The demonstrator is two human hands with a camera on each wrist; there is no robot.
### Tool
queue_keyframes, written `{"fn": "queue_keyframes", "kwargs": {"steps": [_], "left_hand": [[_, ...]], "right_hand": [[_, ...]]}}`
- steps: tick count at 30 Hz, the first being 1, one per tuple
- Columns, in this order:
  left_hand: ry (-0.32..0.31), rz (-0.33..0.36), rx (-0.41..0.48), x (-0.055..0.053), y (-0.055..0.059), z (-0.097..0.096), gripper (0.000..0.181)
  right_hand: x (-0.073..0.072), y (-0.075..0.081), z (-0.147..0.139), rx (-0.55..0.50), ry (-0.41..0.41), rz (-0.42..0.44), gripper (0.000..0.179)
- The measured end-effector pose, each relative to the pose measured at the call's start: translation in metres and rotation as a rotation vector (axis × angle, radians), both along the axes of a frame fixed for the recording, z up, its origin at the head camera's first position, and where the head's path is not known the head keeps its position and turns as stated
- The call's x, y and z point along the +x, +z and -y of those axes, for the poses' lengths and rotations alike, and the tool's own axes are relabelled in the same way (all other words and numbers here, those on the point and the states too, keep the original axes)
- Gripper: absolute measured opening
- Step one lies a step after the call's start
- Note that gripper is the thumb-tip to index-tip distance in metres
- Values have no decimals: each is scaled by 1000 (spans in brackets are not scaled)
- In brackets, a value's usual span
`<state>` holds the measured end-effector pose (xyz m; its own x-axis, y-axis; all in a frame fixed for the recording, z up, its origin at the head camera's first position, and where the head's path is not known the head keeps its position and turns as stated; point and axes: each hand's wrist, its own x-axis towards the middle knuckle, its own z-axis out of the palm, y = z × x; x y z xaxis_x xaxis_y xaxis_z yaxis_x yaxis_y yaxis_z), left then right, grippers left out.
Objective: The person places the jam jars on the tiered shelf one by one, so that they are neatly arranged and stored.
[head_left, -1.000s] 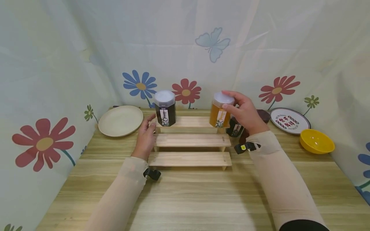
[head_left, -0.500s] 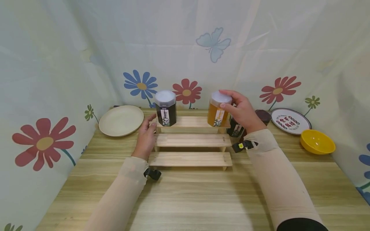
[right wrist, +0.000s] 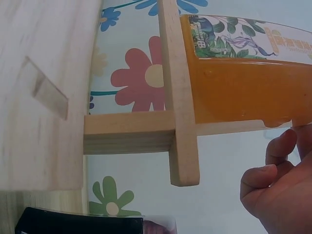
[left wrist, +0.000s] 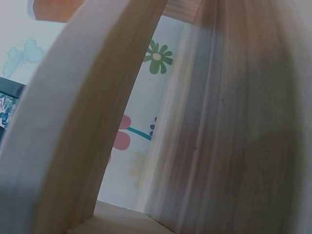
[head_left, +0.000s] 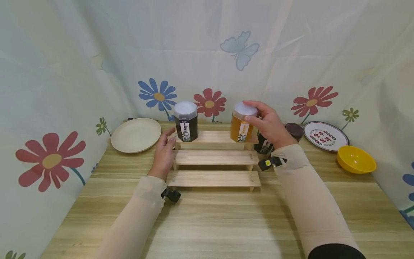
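A three-step wooden display rack point(head_left: 213, 157) stands on the table. At the left end of its top board, my left hand point(head_left: 162, 154) holds the rack's side, thumb in front and fingers behind. A dark jar point(head_left: 188, 127) with a whitish lid stands upright at the left of the top board. My right hand point(head_left: 270, 124) grips the lid of an amber jar point(head_left: 240, 129) at the board's right end. In the right wrist view, the amber jar's base point(right wrist: 192, 87) is right at the board. The rack's boards point(left wrist: 83, 122) fill much of the left wrist view.
Behind my right wrist, a dark jar point(head_left: 265, 144) and a dark-lidded jar point(head_left: 294, 130) are partly hidden. A cream plate point(head_left: 136, 136) lies at back left. A printed plate point(head_left: 326, 136) and yellow bowl point(head_left: 355, 160) are at right. A flowered curtain point(head_left: 181, 64) hangs behind.
My right hand has shifted slightly left with the amber jar, along the top board. The left hand and the dark jar on the rack have stayed put.
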<state>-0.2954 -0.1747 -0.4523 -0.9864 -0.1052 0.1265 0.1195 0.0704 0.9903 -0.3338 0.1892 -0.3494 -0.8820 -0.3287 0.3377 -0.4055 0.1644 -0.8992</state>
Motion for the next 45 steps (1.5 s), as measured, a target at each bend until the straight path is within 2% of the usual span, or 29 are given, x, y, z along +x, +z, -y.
{"fn": "queue_keyframes", "kwargs": {"steps": [22, 28, 37, 45], "left_hand": [[-1, 14, -3, 1, 3, -1, 48], [-4, -6, 4, 2, 3, -1, 47], [-3, -14, -10, 2, 1, 0, 47], [-5, -9, -11, 3, 3, 2, 46]], "right_hand": [[-5, 3, 0, -14, 51, 25, 49], [-6, 4, 0, -17, 64, 26, 50], [-1, 1, 1, 14, 20, 35, 53], [1, 0, 1, 51, 13, 18, 61]]}}
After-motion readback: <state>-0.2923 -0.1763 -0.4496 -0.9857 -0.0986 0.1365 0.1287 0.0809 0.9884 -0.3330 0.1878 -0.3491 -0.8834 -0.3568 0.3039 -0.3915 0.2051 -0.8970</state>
